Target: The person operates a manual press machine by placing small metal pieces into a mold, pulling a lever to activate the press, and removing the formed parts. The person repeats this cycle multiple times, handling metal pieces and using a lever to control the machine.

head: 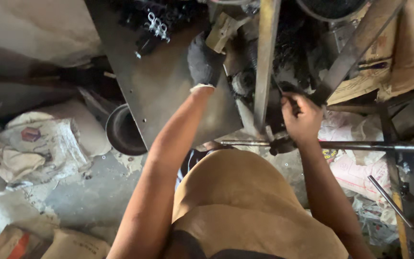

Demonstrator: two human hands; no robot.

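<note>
— Beside that upright steel bar (266, 62), what are the hands doing?

— The left hand (203, 62), in a dark grey glove with a pale cuff, is up on the left of the bar, pressed against the greasy machine (245, 76). It sits just under a pale wooden block (222, 29). Whether its fingers are spread or curled I cannot tell; only the back of the glove shows.

— And the other?

— The right hand (302, 117) is bare, to the right of the bar, fingers closed tight around a thin dark rod (279, 88) that runs up into the blackened parts of the machine.

— What lies around the bar?

— A flat grey metal sheet (154, 81) spreads out on its left, with a small bunch of shiny clips (156, 24) near the sheet's top. Beyond the sheet's lower edge stands a dark round pan (122, 130) on the floor. A long horizontal pipe (360, 145) crosses below the bar's foot, just under the right hand. Farther left of the bar there are crumpled sacks (34, 144); to its right, cardboard (389, 57).
</note>
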